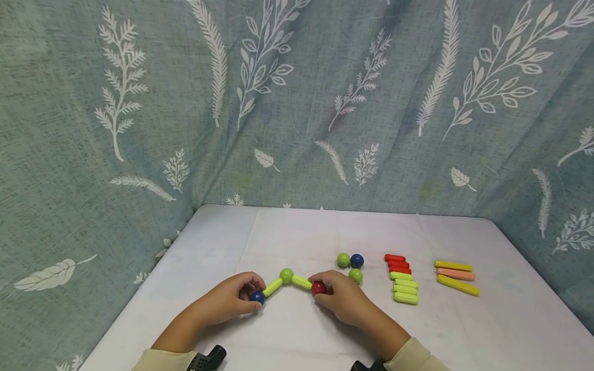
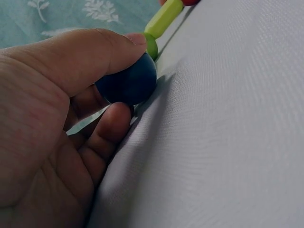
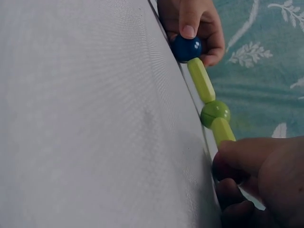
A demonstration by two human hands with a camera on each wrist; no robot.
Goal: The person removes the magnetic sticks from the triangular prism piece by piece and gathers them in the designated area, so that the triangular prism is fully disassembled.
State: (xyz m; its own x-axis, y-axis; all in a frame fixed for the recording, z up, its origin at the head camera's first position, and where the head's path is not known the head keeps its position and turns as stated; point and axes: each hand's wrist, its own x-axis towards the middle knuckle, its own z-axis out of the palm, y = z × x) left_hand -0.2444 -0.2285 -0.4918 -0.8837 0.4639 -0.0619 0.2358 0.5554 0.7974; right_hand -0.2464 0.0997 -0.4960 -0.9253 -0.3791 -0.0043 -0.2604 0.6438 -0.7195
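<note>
A chain of balls and rods lies across the white table in a shallow peak. At its left end is a blue ball (image 1: 257,297), which my left hand (image 1: 227,299) pinches between thumb and fingers. A yellow-green rod (image 1: 273,287) joins it to a green ball (image 1: 286,275) at the peak. From there a second yellow-green rod (image 1: 302,282) slopes down to a red ball (image 1: 318,288), held by the thumb and fingers of my right hand (image 1: 345,299). In the right wrist view the red ball is mostly hidden by fingers, while the blue ball (image 3: 186,48) shows clearly.
Right of the chain sit a loose blue ball (image 1: 357,260) and two green balls, one behind (image 1: 343,259). Farther right is a column of short red rods (image 1: 398,264) and yellow-green rods (image 1: 405,289). Longer yellow rods (image 1: 458,285) and an orange rod (image 1: 456,274) lie beyond.
</note>
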